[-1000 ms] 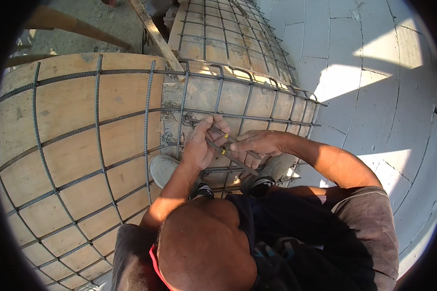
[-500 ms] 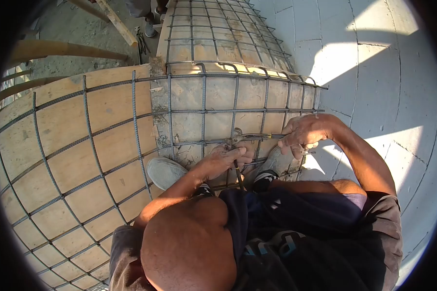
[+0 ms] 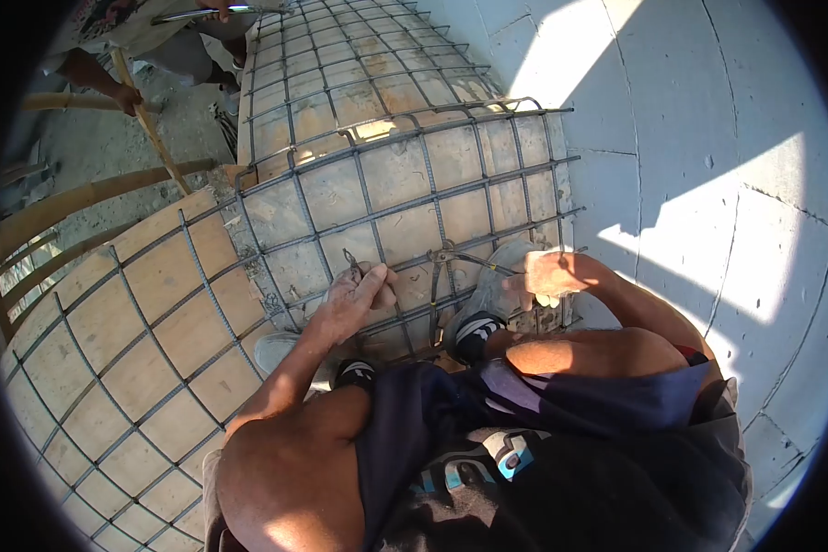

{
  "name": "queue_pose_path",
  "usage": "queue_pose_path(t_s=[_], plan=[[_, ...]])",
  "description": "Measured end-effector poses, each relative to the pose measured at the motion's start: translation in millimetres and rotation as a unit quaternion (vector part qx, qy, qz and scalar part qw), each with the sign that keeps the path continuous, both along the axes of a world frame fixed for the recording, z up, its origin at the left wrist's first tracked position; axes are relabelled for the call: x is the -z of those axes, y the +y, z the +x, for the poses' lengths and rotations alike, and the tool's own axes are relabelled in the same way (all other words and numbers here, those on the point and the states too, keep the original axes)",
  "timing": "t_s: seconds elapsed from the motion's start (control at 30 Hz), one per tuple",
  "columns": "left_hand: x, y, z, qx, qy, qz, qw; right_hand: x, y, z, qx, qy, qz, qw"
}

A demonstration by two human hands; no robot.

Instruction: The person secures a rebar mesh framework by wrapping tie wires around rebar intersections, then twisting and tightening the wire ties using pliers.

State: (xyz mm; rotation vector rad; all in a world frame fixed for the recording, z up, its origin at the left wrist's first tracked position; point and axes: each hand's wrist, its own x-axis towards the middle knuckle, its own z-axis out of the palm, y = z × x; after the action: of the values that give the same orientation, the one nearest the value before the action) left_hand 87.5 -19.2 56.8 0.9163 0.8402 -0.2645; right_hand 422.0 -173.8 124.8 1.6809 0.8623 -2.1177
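Note:
My left hand (image 3: 354,299) is closed above the rebar grid, a short dark wire (image 3: 350,261) sticking up from its fingertips. Over to the right, my right hand (image 3: 552,276) is wrapped round one handle of the pincers (image 3: 443,255). Their jaws are at the grid bars, and the other handle points down between my feet, its far end free of either hand. Crossed bars of the rebar grid (image 3: 437,198) run over plywood beneath both hands.
At the upper left a co-worker's hand (image 3: 129,97) grips a wooden stick (image 3: 152,138); another person's legs are beside it. Curved wooden poles (image 3: 74,204) lie below them. A grey block surface (image 3: 672,212) spans the right. My shoes (image 3: 477,333) are on the grid.
My left hand has come away from the pincers, moving left, and now has a wire in its fingers. The pincers' handles have spread apart. Co-workers have come into view at upper left.

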Motion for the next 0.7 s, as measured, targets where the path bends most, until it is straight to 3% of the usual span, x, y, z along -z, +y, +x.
queue_pose_path(t_s=[0.03,0.13,0.2,0.27,0.43,0.53,0.7], plan=[[-6.1,9.0,1.8,0.057,0.007,0.021,0.998,-4.3,13.5,-9.3,-0.200,-0.093,-0.026,0.975],[-30.5,32.4,14.9,0.236,0.065,0.126,0.962,7.0,2.6,-20.8,-0.268,-0.274,0.127,0.915],[-33.5,40.7,19.7,0.275,0.049,0.176,0.944,6.8,5.4,-14.2,-0.110,-0.239,0.268,0.927],[-39.6,49.4,28.4,0.318,0.030,0.226,0.920,-18.9,38.5,-23.4,0.071,-0.183,0.377,0.905],[-83.6,73.5,68.8,0.464,-0.001,0.266,0.845,-30.4,72.0,-48.7,0.080,-0.050,0.577,0.811],[-91.3,74.7,88.2,0.516,-0.024,0.226,0.826,-15.5,61.1,-68.1,0.082,-0.051,0.649,0.755],[-91.3,67.6,111.7,0.529,-0.007,0.176,0.830,-13.2,44.9,-55.1,0.152,0.024,0.429,0.890]])
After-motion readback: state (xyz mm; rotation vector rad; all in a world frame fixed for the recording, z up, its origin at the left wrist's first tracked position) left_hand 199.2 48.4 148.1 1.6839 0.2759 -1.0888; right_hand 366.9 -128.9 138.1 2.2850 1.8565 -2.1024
